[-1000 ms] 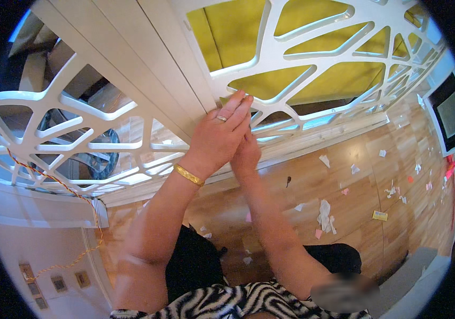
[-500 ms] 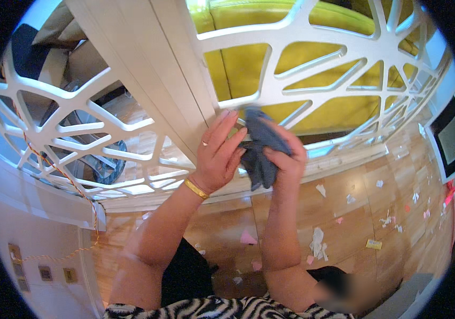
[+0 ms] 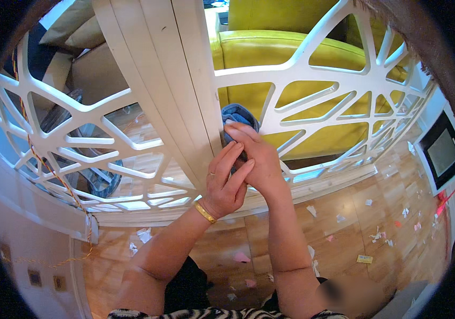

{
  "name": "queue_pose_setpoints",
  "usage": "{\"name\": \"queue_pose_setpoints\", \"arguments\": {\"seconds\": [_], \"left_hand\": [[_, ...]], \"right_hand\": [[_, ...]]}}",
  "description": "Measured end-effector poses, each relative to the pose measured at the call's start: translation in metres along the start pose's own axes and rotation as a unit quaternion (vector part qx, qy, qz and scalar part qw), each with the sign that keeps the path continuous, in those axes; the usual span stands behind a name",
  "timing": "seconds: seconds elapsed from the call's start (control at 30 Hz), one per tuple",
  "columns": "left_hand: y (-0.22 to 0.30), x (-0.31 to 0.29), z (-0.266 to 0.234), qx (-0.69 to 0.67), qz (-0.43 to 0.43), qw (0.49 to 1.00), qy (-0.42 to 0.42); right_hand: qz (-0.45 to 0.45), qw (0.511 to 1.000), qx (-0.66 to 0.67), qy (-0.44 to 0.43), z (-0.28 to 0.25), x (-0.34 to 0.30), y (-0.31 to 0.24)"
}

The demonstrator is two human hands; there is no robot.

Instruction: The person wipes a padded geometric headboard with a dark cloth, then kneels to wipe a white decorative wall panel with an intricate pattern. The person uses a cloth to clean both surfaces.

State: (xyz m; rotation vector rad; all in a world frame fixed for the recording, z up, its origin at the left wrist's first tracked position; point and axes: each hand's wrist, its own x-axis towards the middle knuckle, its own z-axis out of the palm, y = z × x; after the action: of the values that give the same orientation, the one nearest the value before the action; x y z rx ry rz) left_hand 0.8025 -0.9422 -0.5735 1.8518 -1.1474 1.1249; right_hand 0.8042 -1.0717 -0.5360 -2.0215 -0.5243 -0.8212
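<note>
Clamping a bunched blue cloth (image 3: pixel 238 112) in the right hand (image 3: pixel 261 159), just above frame centre, beside the pale post (image 3: pixel 166 80). Holding the left hand (image 3: pixel 223 181) against the right; cannot tell if clamped on cloth. Wearing 1 gold bangle (image 3: pixel 205 212).

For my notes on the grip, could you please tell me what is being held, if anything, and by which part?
The right hand holds a bunched blue-grey cloth below its folded top; whether the left hand grips it too cannot be told.
</note>
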Motion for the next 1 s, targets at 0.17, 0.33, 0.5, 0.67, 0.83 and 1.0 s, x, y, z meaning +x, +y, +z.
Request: {"name": "queue_pose_setpoints", "arguments": {"seconds": [0.17, 0.33, 0.5, 0.67, 0.83, 1.0], "left_hand": [[0.002, 0.006, 0.006, -0.01, 0.016, 1.0, -0.013], [0.01, 0.038, 0.029, -0.002, -0.064, 0.998, -0.006], [0.01, 0.057, 0.069, 0.0, -0.14, 0.99, -0.01], [0.01, 0.051, 0.068, 0.054, -0.117, 0.991, -0.043], [-0.001, 0.043, 0.079, 0.078, -0.083, 0.993, -0.026], [0.0, 0.045, 0.074, 0.121, -0.06, 0.99, -0.04]], "right_hand": [[-0.051, 0.983, -0.023, 0.173, -0.034, -0.019, 0.004], [0.063, 0.978, -0.126, 0.156, -0.039, 0.003, -0.001], [0.018, 0.961, -0.268, 0.059, -0.078, 0.019, 0.029], [-0.021, 0.905, -0.375, 0.199, -0.111, 0.022, 0.039], [-0.156, 0.918, -0.327, 0.16, -0.067, 0.008, 0.049], [-0.178, 0.93, -0.297, 0.124, -0.081, -0.021, 0.076]]}}
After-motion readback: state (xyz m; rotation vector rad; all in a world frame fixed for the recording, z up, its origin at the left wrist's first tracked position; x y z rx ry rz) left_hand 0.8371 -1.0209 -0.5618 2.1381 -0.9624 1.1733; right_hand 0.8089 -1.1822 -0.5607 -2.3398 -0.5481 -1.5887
